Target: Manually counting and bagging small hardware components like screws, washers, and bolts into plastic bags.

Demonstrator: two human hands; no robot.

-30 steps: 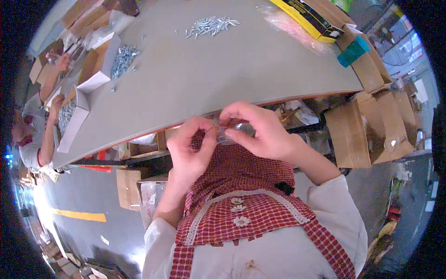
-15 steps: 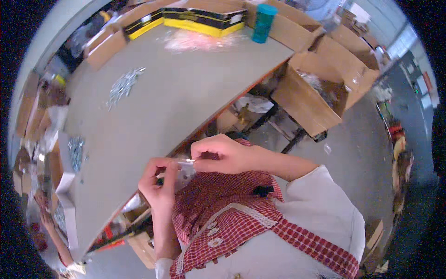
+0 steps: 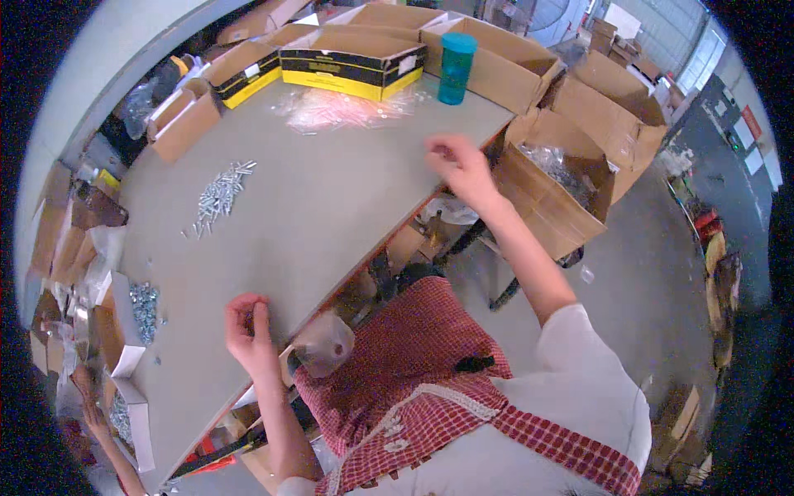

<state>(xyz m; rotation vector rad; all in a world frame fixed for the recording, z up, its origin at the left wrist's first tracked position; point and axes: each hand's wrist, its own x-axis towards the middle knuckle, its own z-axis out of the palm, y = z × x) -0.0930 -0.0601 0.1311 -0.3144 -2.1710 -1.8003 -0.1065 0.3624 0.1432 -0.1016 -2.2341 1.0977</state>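
My left hand [image 3: 251,337] is over the table's near edge, its fingers curled in and the thumb against them. Whatever it may hold is hidden. A clear plastic bag [image 3: 329,341] sits low beside it at the table edge, by my apron; neither hand touches it. My right hand [image 3: 460,171] reaches over the table's right side, loosely bent with thumb and fingers apart, and no object shows in it. Nearest to it lies a heap of small clear, pinkish plastic bags [image 3: 339,112]. A pile of silvery metal pins or screws [image 3: 220,197] rests farther left on the table.
Black-and-yellow boxes [image 3: 347,70] and a teal tumbler [image 3: 456,70] line the far edge. Open cartons [image 3: 550,202] stand on the right. Small bluish metal parts [image 3: 143,312] lie by a white-sided box at left, near another person's arm [image 3: 103,426].
My hands, together before on a small clear plastic bag, have parted. The right has swung forward and right across the table; the left has shifted slightly left and down.
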